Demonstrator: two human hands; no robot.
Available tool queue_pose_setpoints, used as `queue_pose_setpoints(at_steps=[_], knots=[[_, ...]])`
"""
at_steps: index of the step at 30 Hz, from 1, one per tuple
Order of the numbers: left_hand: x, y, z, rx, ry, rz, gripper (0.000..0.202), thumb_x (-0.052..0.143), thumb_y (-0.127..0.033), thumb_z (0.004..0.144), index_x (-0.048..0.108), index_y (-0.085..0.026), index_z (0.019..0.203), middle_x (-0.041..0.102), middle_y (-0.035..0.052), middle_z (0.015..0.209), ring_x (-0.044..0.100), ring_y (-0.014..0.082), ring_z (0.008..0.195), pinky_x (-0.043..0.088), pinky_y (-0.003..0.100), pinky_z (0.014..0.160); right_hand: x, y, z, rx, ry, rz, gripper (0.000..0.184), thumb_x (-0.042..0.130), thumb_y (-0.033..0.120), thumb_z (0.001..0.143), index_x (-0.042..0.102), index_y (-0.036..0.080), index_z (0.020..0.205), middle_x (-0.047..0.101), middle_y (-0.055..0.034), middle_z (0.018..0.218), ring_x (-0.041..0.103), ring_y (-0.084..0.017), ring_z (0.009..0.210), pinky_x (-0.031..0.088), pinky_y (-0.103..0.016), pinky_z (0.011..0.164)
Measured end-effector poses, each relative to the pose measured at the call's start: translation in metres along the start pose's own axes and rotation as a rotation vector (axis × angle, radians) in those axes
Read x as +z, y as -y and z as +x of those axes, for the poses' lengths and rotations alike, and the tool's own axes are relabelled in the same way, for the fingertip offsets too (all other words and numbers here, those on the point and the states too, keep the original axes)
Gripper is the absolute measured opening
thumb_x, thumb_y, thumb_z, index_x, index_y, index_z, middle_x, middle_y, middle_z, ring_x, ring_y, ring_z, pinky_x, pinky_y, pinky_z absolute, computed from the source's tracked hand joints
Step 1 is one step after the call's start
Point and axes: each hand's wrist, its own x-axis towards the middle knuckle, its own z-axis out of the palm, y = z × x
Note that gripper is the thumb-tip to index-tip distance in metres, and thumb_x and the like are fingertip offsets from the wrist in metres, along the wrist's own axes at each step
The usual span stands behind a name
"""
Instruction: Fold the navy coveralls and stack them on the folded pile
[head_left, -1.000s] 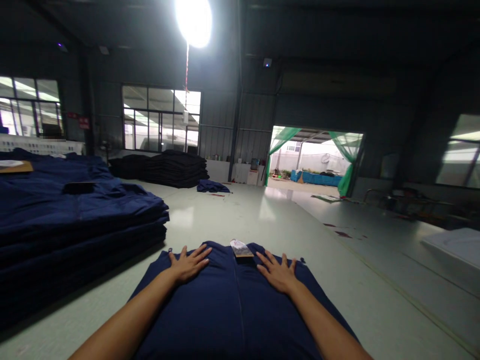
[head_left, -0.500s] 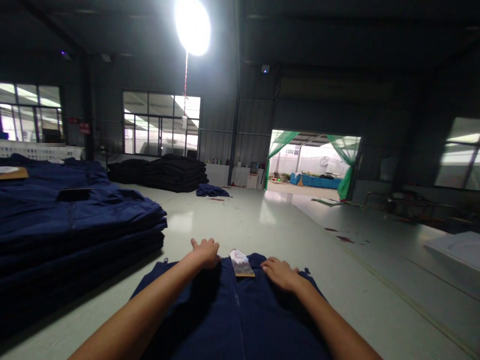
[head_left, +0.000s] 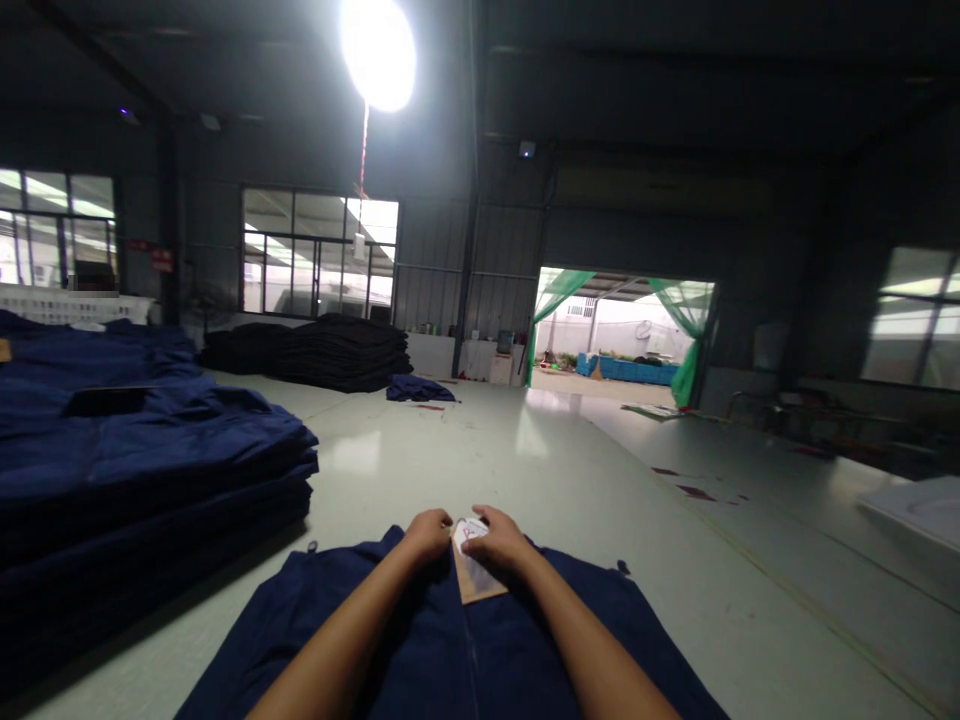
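Observation:
A navy blue garment (head_left: 315,620) lies spread flat on the long pale table (head_left: 465,450) just in front of me. A brown and white card tag (head_left: 474,575) sits at its far middle edge. My left hand (head_left: 427,533) is closed at the garment's edge just left of the tag. On the tag's top rests my right hand (head_left: 499,540), its fingers curled over the white part. Both forearms reach out over the cloth.
A tall stack of folded navy garments (head_left: 142,460) fills the left of the table, with a dark flat object (head_left: 105,400) on top. Black fabric piles (head_left: 337,352) and a loose blue piece (head_left: 418,390) lie farther back. An open doorway with green netting (head_left: 622,330) is beyond.
Both hands were flat and apart on the garment. They have drawn together to the middle and closed around the tag. The view has tilted slightly.

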Motion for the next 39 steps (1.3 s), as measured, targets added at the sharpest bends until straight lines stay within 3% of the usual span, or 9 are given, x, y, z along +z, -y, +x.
queue_pose_setpoints(at_steps=[4,8,10,14,18,24,33,36,39], knots=[[0.008,0.003,-0.006,0.049,0.008,-0.148,0.032,0.055,-0.021,0.071,0.065,-0.019,0.101,0.069,0.0060,0.098,0.060,0.0202,0.095,0.043,0.027,0.083,-0.012,-0.010,-0.007,-0.008,0.035,0.418,0.059,0.061,0.019,0.050,0.056,0.015,0.108,0.065,-0.0055,0.096,0.060,-0.018,0.079,0.045,-0.028,0.070],[0.006,-0.002,-0.008,0.096,-0.002,-0.273,0.030,0.054,-0.020,0.070,0.065,-0.017,0.098,0.069,0.0045,0.096,0.061,0.0181,0.089,0.044,0.026,0.080,-0.027,0.001,-0.016,0.028,0.058,0.537,0.037,0.059,0.023,0.053,0.062,0.014,0.089,0.064,-0.0002,0.069,0.055,-0.013,0.058,0.040,-0.025,0.057],[0.001,-0.006,-0.010,0.130,-0.043,-0.382,0.026,0.054,-0.019,0.069,0.065,-0.014,0.092,0.069,0.0067,0.094,0.061,0.0179,0.087,0.045,0.025,0.079,-0.032,0.007,-0.019,0.035,0.089,0.593,0.036,0.060,0.022,0.051,0.061,0.014,0.087,0.063,0.0012,0.065,0.053,-0.011,0.054,0.038,-0.024,0.055],[-0.011,-0.013,-0.018,0.211,-0.087,-0.555,0.020,0.060,-0.020,0.062,0.065,-0.013,0.080,0.068,0.0062,0.083,0.060,0.0170,0.077,0.045,0.025,0.072,-0.043,0.013,-0.028,0.044,0.257,0.745,0.050,0.063,0.020,0.050,0.058,0.015,0.099,0.064,0.0010,0.070,0.053,-0.009,0.053,0.037,-0.022,0.054],[-0.018,-0.020,-0.023,0.221,-0.175,-0.517,0.014,0.059,-0.028,0.066,0.063,-0.016,0.071,0.065,0.0021,0.074,0.057,0.0156,0.073,0.043,0.024,0.069,-0.049,0.012,-0.035,0.024,0.300,0.843,0.048,0.069,0.021,0.052,0.057,0.016,0.098,0.065,0.0002,0.073,0.055,-0.009,0.054,0.038,-0.022,0.055],[-0.024,-0.030,-0.024,0.008,-0.214,-0.304,0.012,0.052,-0.024,0.073,0.061,-0.015,0.071,0.065,0.0021,0.071,0.057,0.0137,0.071,0.040,0.021,0.062,-0.049,0.006,-0.030,-0.021,0.335,0.869,0.048,0.074,0.024,0.054,0.056,0.016,0.097,0.064,0.0003,0.074,0.054,-0.007,0.053,0.037,-0.019,0.052],[-0.030,-0.019,-0.022,-0.225,-0.121,-0.134,0.008,0.056,-0.017,0.061,0.063,-0.017,0.064,0.068,0.0114,0.081,0.062,0.0251,0.080,0.041,0.028,0.062,-0.025,0.007,-0.028,-0.003,0.366,0.992,0.046,0.073,0.025,0.060,0.053,0.017,0.101,0.064,-0.0003,0.079,0.057,-0.008,0.058,0.040,-0.019,0.055],[-0.027,-0.020,-0.028,-0.146,-0.079,-0.140,0.018,0.061,-0.021,0.060,0.064,-0.019,0.077,0.068,0.0071,0.083,0.061,0.0212,0.080,0.041,0.024,0.063,-0.022,0.015,-0.031,0.037,0.354,1.017,0.047,0.073,0.023,0.057,0.052,0.017,0.099,0.064,-0.0008,0.081,0.057,-0.008,0.058,0.041,-0.019,0.055],[-0.025,-0.021,-0.029,0.048,-0.063,-0.248,0.042,0.058,-0.013,0.060,0.060,-0.021,0.101,0.067,0.0002,0.080,0.060,0.0135,0.072,0.041,0.019,0.060,-0.026,0.023,-0.034,0.069,0.302,1.068,0.052,0.072,0.021,0.057,0.049,0.018,0.103,0.065,-0.0019,0.087,0.059,-0.010,0.062,0.043,-0.021,0.059]])
